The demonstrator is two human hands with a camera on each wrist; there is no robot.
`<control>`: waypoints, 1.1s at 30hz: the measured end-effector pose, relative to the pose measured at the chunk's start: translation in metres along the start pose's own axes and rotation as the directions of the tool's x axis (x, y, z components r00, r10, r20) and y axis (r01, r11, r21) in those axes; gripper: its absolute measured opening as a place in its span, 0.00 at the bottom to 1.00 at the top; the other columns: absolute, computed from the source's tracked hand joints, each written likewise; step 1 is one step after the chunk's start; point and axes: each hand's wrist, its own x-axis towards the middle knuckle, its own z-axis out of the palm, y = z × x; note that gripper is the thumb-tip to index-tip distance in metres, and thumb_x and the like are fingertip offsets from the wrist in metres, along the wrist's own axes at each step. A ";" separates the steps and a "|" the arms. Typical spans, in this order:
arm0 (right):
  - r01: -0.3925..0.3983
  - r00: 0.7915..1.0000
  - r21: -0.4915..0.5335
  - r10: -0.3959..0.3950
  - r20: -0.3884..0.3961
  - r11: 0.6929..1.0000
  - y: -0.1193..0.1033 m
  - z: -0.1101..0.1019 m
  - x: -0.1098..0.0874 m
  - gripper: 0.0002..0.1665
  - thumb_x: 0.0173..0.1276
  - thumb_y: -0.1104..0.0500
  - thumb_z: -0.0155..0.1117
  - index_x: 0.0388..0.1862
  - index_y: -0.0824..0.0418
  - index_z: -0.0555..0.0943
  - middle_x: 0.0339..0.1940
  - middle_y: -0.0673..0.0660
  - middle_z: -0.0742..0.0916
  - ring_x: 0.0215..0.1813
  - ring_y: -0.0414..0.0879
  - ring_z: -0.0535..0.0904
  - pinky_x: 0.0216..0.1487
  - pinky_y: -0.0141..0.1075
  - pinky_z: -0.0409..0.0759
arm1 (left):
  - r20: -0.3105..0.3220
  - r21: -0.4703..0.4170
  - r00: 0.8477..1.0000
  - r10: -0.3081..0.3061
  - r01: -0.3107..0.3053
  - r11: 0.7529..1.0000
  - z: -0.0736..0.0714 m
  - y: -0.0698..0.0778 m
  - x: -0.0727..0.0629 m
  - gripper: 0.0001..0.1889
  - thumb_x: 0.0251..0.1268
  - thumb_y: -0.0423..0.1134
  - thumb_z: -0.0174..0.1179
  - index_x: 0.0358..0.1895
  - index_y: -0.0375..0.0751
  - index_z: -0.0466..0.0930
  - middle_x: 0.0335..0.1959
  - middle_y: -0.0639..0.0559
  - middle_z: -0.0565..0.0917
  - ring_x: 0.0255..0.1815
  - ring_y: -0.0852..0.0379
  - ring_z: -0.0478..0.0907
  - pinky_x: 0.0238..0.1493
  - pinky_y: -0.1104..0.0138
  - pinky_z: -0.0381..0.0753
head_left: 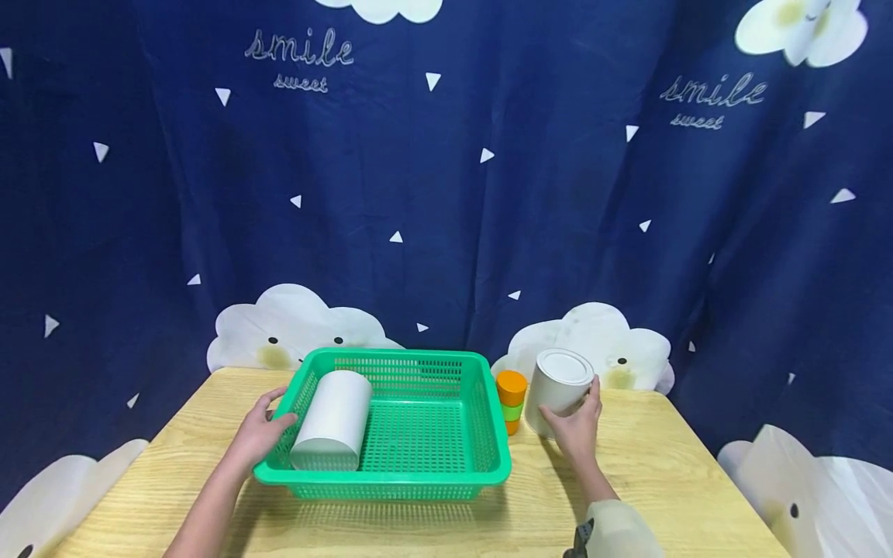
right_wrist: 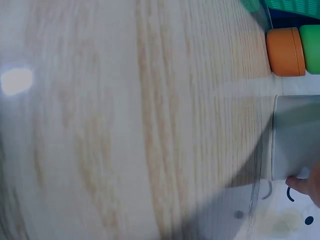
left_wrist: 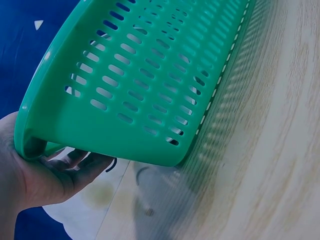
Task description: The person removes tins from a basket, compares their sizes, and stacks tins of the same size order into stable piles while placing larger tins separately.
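Nearest me, the pale cuff of my right sleeve point(head_left: 617, 531) hangs over the wood-grained counter point(head_left: 663, 480). Next comes the green plastic basket point(head_left: 391, 478), resting there with its perforated walls upright. My left hand point(head_left: 260, 432) grips its left rim, thumb on top and fingers curled beneath the lip — a hold that probably steadies the basket while my other hand is busy. Inside, a white cylinder point(head_left: 335, 411) lies on its side by the left wall, likely because a flat-lying shape suits so shallow a basket; bare floor shows to its right.

Off to the right, my right hand point(head_left: 577, 430) grips a white lidded tin point(head_left: 560, 387), thumb on the near side and fingers round the right, presumably since its body is too broad for a fingertip pinch. Whether its base touches the counter I cannot tell. Between tin and basket stands an orange-and-green container point(head_left: 512, 399). Behind everything hangs a navy curtain point(head_left: 446, 194).
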 end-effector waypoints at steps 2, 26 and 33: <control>-0.008 1.000 -0.004 0.008 0.006 1.000 -0.001 0.001 0.001 0.73 0.44 0.64 0.77 0.76 0.52 0.35 0.71 0.69 0.56 0.70 0.66 0.55 0.67 0.62 0.56 | -0.001 0.007 1.000 -0.002 0.002 1.000 -0.001 0.001 -0.001 0.32 0.69 0.37 0.47 0.72 0.33 0.46 0.55 0.23 0.70 0.48 0.38 0.77 0.39 0.56 0.81; -0.063 0.991 -0.029 0.066 0.117 0.998 -0.005 -0.005 0.007 0.73 0.47 0.64 0.75 0.76 0.51 0.31 0.74 0.69 0.51 0.71 0.69 0.54 0.69 0.61 0.55 | 0.015 0.003 1.000 -0.002 0.002 1.000 0.000 -0.002 -0.001 0.33 0.69 0.38 0.47 0.72 0.33 0.45 0.58 0.22 0.67 0.52 0.34 0.75 0.40 0.55 0.81; -0.086 0.988 -0.055 0.092 0.125 0.995 -0.013 -0.011 0.005 0.70 0.49 0.59 0.74 0.76 0.53 0.33 0.74 0.71 0.51 0.71 0.70 0.53 0.68 0.63 0.54 | 0.005 0.010 1.000 -0.004 0.004 1.000 0.000 0.001 -0.001 0.33 0.69 0.38 0.47 0.72 0.32 0.45 0.58 0.22 0.67 0.51 0.34 0.76 0.40 0.54 0.81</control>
